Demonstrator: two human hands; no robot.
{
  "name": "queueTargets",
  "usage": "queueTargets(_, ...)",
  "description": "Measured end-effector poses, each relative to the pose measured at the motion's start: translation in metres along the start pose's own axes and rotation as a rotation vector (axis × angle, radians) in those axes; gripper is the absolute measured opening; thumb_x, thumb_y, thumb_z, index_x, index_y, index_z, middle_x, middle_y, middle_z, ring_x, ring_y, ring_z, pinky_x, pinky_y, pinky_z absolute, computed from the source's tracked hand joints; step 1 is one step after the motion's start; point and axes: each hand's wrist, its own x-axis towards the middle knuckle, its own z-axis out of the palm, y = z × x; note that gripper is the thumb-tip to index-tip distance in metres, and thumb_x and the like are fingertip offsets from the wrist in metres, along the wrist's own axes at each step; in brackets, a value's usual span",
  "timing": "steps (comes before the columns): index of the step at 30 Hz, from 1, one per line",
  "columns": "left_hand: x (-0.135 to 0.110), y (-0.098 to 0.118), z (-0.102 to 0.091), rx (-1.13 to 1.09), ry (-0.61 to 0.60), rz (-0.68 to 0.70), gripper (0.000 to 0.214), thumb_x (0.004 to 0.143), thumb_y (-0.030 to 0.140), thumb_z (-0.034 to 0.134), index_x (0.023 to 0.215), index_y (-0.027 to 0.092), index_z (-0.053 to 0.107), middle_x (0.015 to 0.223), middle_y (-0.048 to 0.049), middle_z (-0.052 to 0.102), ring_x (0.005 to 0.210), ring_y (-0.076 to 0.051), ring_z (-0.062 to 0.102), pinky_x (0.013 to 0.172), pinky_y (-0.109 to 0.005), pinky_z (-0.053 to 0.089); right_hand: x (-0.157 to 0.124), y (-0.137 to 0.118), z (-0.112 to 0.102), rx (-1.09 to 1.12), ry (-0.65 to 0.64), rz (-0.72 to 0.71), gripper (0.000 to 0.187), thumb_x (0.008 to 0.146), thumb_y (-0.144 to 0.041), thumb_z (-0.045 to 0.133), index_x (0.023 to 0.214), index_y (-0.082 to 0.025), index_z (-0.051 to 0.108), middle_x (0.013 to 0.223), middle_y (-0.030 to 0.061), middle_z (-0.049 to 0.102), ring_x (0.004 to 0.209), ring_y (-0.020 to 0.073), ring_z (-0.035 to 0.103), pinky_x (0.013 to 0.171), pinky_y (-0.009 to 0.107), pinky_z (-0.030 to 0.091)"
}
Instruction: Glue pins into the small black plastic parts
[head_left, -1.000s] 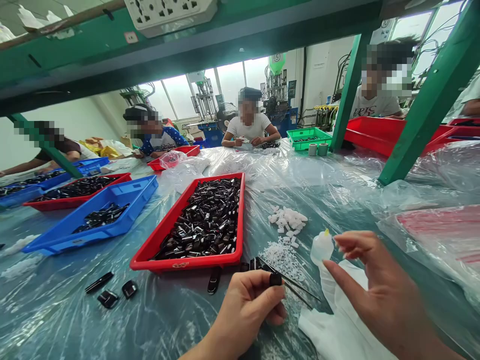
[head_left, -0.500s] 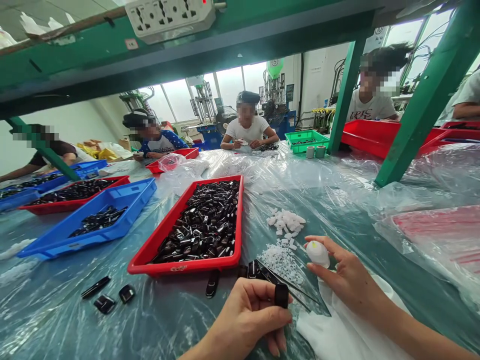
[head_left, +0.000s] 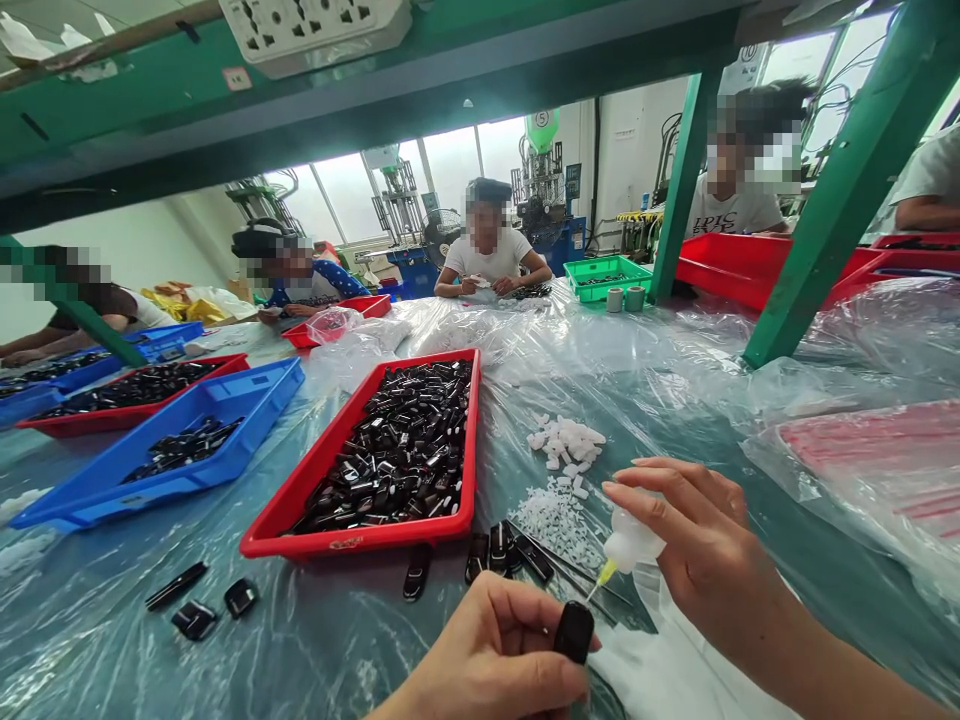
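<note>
My left hand [head_left: 504, 655] pinches a small glossy black plastic part [head_left: 574, 632] between thumb and fingers. In my right hand [head_left: 697, 540] is a white squeeze bottle [head_left: 628, 540] with a yellow needle tip [head_left: 606, 572]. The needle slants down to the top edge of the black part; whether it touches, I cannot tell. Just beyond my left hand lie several loose black parts [head_left: 499, 550] and a pair of thin dark tweezers [head_left: 559, 562]. Small white pieces [head_left: 559, 515] are heaped near the bottle, with larger white pieces [head_left: 568, 440] behind them. A white cloth [head_left: 675, 665] lies under my right wrist.
A red tray [head_left: 474, 450] full of black parts stands ahead, a blue tray [head_left: 82, 500] to its left. Loose black pieces [head_left: 196, 618] lie front left. Plastic film [head_left: 645, 400] covers the table. A green post [head_left: 832, 190] rises at right; several co-workers sit across.
My right hand has tipped the bottle so its yellow needle points down at the black part. My left hand has turned the part, showing its broad face. The view has shifted slightly.
</note>
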Motion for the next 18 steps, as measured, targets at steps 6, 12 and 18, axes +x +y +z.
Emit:
queueTargets(6, 0.0, -0.002, 0.001, 0.006, -0.005, 0.004, 0.04, 0.047, 0.037, 0.083, 0.072, 0.009, 0.07, 0.049, -0.001, 0.058, 0.041, -0.007, 0.05, 0.039, -0.015, 0.036, 0.001, -0.002, -0.004, -0.004, -0.008, -0.021, 0.05, 0.076, 0.006, 0.034, 0.1, -0.026, 0.064, 0.098, 0.0005, 0.067, 0.101, 0.0185, 0.057, 0.086, 0.037, 0.033)
queueTargets(12, -0.001, 0.0, 0.003, 0.033, -0.015, 0.006, 0.033, 0.052, 0.035, 0.08, 0.07, 0.009, 0.069, 0.05, -0.0014, 0.058, 0.041, -0.006, 0.05, 0.04, -0.015, 0.037, 0.002, -0.005, -0.008, -0.05, -0.011, -0.081, 0.046, 0.081, 0.006, 0.035, 0.101, -0.025, 0.063, 0.099, 0.0032, 0.067, 0.102, 0.0205, 0.057, 0.087, 0.04, 0.032)
queueTargets(18, -0.003, -0.001, 0.002, 0.046, -0.004, -0.028, 0.029, 0.053, 0.03, 0.078, 0.072, 0.009, 0.07, 0.048, -0.0006, 0.058, 0.04, -0.007, 0.05, 0.037, -0.014, 0.034, 0.002, -0.008, -0.013, -0.045, -0.022, -0.123, 0.037, 0.089, 0.0, 0.036, 0.102, -0.022, 0.063, 0.101, 0.006, 0.067, 0.105, 0.0229, 0.056, 0.089, 0.046, 0.031)
